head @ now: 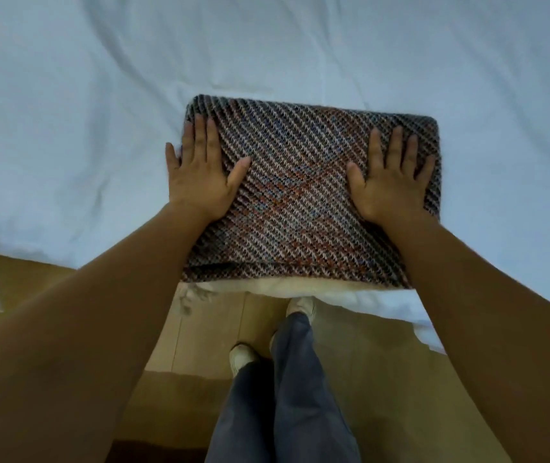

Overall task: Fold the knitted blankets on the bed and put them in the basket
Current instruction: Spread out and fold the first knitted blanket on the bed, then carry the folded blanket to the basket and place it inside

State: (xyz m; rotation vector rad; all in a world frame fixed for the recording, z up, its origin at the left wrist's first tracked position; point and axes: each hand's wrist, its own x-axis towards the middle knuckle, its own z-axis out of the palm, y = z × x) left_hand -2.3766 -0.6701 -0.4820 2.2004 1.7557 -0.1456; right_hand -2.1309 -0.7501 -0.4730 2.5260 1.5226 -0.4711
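Observation:
A knitted blanket (pixel 300 195) with diagonal brown, rust and blue stripes lies folded into a thick rectangle at the near edge of the bed (pixel 100 95). A cream underside shows along its near edge. My left hand (pixel 200 172) presses flat on its left side, fingers straight and spread, little finger reaching over the left edge. My right hand (pixel 390 175) lies flat on its right side, fingers spread. No basket is in view.
The white sheet covers the bed, wrinkled, stretching far beyond the blanket. Below the bed edge is a wooden floor (pixel 200 335), where my legs in dark trousers and white shoes (pixel 243 355) stand.

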